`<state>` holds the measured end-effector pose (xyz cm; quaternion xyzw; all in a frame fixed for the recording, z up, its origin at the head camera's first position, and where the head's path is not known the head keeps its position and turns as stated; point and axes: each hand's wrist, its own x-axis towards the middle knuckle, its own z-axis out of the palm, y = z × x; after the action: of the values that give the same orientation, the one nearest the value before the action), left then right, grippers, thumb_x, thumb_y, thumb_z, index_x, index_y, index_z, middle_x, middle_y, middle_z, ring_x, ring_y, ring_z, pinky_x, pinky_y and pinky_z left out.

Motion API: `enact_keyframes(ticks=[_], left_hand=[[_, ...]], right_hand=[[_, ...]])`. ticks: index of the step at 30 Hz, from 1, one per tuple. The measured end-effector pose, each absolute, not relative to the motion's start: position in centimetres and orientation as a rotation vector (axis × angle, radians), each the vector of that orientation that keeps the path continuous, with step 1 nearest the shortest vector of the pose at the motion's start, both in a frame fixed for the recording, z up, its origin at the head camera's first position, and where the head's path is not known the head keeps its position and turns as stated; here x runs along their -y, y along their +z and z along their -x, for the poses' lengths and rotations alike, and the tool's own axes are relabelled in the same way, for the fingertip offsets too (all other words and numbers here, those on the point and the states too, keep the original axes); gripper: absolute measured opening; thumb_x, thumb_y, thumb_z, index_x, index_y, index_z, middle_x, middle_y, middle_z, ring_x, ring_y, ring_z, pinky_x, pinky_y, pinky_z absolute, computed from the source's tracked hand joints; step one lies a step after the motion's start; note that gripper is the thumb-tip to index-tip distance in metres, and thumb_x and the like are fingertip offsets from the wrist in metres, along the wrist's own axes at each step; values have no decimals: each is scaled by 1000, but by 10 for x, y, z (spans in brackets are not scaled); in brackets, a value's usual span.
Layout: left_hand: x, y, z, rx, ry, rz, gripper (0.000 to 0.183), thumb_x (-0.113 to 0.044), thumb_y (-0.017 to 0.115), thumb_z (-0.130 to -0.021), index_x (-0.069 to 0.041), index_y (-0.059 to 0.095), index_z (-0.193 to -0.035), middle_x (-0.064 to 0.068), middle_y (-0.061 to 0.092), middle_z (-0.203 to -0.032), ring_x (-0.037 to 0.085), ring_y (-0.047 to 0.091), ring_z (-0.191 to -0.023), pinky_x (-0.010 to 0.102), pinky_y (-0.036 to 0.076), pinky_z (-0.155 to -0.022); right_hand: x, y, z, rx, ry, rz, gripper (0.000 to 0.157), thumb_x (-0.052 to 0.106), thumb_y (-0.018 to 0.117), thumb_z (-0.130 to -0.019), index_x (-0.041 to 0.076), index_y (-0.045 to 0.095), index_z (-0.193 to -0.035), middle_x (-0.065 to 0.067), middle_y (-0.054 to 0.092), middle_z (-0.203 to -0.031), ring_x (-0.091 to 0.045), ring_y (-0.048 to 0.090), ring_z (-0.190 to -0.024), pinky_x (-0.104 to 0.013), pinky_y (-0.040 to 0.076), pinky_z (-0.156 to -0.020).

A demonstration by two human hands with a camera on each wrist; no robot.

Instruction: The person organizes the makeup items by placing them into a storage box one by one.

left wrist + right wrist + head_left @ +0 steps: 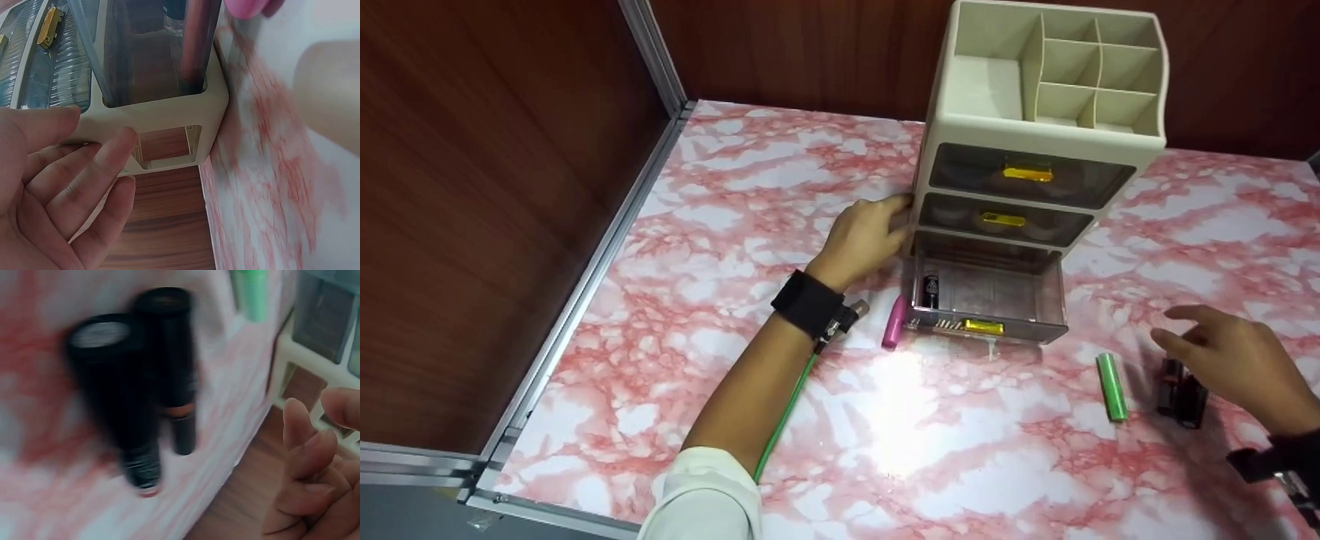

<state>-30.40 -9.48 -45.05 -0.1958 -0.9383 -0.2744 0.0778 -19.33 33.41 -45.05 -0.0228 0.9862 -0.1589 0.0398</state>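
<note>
L hand (859, 241) loosely spread at side of cream drawer organizer (1035, 130), btm drawer (1026, 332) open w/ black tube (931, 291) inside, R hand (1234, 352) empty, fingers loosely bent, near 2 blk tubes (1191, 405) on table (997, 465)

my bench (780, 180) marbled pink and white, cream organizer (1046, 129) with yellow handles (1003, 220), green tube (1112, 387), magenta tube (895, 322), black tubes (1191, 403), my black wristband (808, 304)

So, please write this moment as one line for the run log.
left hand: at organizer side; right hand: near two black tubes, holding nothing; bottom drawer: open, dark tube inside; green tube: on table
</note>
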Motion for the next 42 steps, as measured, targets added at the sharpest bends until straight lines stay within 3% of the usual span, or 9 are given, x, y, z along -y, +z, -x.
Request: enact_keyframes(ticks=[9, 16, 26, 32, 42], left_hand=[[95, -451, 303, 2810, -813, 599, 42, -33, 63, -95, -13, 60, -132, 5, 69, -116, 25, 68, -91, 38, 53, -75], [95, -449, 303, 2789, -819, 600, 42, -33, 63, -95, -13, 61, -131, 7, 70, -113, 25, 69, -89, 38, 53, -75], [99, -450, 303, 2776, -816, 594, 41, -31, 64, -95, -11, 61, -130, 7, 72, -102, 21, 68, -80, 35, 53, -73], [98, -450, 302, 2791, -836, 582, 41, -32, 64, -95, -11, 61, -130, 8, 72, -97, 21, 67, -75, 34, 53, -71], [94, -451, 304, 2833, -797, 598, 40, -31, 65, -94, -12, 61, -130, 7, 71, -109, 25, 68, -94, 39, 52, -77]], right_hand=[[-356, -463, 181, -2991, -421, -52, 66, 47, 58, -96, -12, 50, -125, -14, 66, -76, -19, 56, -55, -34, 43, -47], [-383, -469, 172, -3040, -547, -98, 57, 33, 59, -97, -17, 48, -122, -23, 64, -75, -20, 56, -54, -34, 43, -46], [-387, -480, 167, -2946, -369, -201, 66, 42, 58, -97, -17, 45, -122, -35, 63, -89, -42, 61, -67, -51, 48, -58], [-382, -484, 167, -2925, -355, -236, 63, 39, 59, -96, -16, 45, -125, -36, 61, -89, -37, 60, -64, -47, 47, -55], [-382, -473, 166, -2947, -398, -133, 44, 29, 63, -94, -11, 57, -112, -22, 64, -76, -28, 57, -59, -35, 41, -49]])
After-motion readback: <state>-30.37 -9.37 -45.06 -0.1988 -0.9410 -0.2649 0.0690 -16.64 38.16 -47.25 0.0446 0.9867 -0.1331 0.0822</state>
